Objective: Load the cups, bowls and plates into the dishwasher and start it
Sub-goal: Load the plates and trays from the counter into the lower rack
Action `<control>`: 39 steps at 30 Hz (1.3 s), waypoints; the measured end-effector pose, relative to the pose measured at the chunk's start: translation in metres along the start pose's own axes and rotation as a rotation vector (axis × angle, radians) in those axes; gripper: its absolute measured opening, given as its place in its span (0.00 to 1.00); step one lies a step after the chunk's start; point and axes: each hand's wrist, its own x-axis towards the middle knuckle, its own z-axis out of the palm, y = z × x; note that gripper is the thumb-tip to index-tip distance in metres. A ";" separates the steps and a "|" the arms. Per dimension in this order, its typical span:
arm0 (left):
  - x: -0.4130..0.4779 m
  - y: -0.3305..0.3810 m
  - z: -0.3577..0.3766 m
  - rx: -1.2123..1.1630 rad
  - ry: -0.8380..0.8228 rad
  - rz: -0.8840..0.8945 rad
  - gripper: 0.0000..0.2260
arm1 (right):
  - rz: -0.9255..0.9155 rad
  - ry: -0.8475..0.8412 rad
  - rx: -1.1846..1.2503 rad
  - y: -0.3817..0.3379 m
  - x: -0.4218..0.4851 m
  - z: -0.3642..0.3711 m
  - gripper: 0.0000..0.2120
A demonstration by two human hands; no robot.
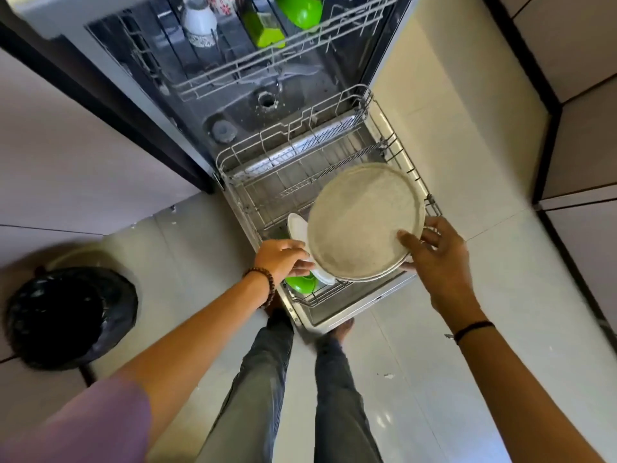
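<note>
- right hand (pixel 434 252): we note it gripping the speckled plate (pixel 364 222) at its near-right rim, with the thumb laid on the plate's face and the other fingers spread behind the edge.
- the speckled plate is tilted, face toward the camera, and held above the near-right part of the lower rack (pixel 394 142), which is pulled out over the open door.
- left hand (pixel 283 259): its fingers curl over the near edge of a white plate (pixel 298 228) standing on edge in the rack's near-left corner. the fingertips are partly hidden behind the speckled plate.
- the two plates overlap in our view, and we cannot tell whether they touch.
- a green bowl (pixel 300 284) sits in the rack just below the left hand.
- both forearms reach forward and down. the left comes from the near left and wears a beaded bracelet (pixel 263 285), and the right comes from the near right and wears a dark wristband (pixel 474 329).
- upper rack (pixel 253 66), far: a white cup (pixel 199 23) and a green cup (pixel 300 10).
- a bin with a black bag (pixel 66 315) stands on the floor at left.
</note>
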 end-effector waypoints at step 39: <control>0.127 -0.041 0.047 -0.100 0.111 0.124 0.12 | -0.257 -0.354 -1.019 0.138 0.095 0.090 0.16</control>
